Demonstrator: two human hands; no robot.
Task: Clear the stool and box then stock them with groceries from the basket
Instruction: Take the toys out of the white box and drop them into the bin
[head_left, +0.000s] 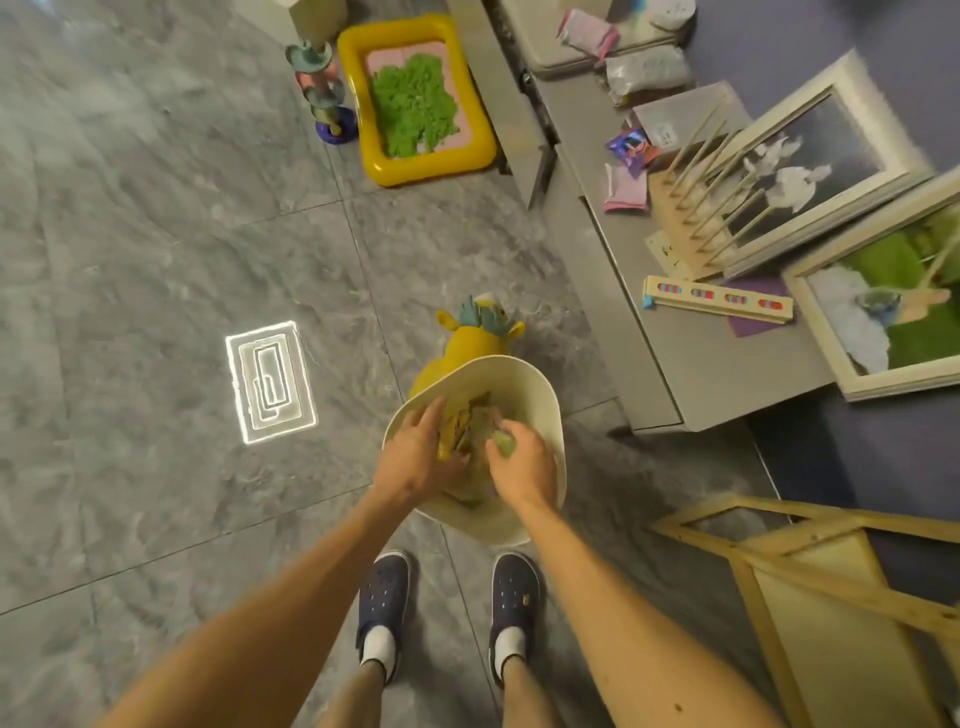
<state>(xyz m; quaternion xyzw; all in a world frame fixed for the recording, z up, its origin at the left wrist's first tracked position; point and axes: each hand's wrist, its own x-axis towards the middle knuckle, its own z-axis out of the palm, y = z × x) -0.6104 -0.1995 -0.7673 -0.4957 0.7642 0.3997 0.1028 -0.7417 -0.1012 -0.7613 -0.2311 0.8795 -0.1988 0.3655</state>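
The right hand's fingers (506, 431) curl round a small pale green item (502, 445), pinching it against the thumb. The right hand (522, 462) sits just right of centre frame. The left hand's fingers (434, 415) bend down onto yellow packets (451, 434) just beside it. They touch the packets, but blur hides whether they have closed round one. The left hand (418, 460) and the right are equally deep in the cream basket (540, 387), nearly side by side.

The groceries lie directly under both palms, the yellow packets running lengthwise away from the person, toward the top of the frame. The basket stands on the floor just above the two dark shoes (384, 597), touching a yellow plush toy (480, 338) behind it. Lifting straight up looks like the likely next move. A wooden frame (810, 566) at lower right lies nearer the right hand; whether that is the stool cannot be told.
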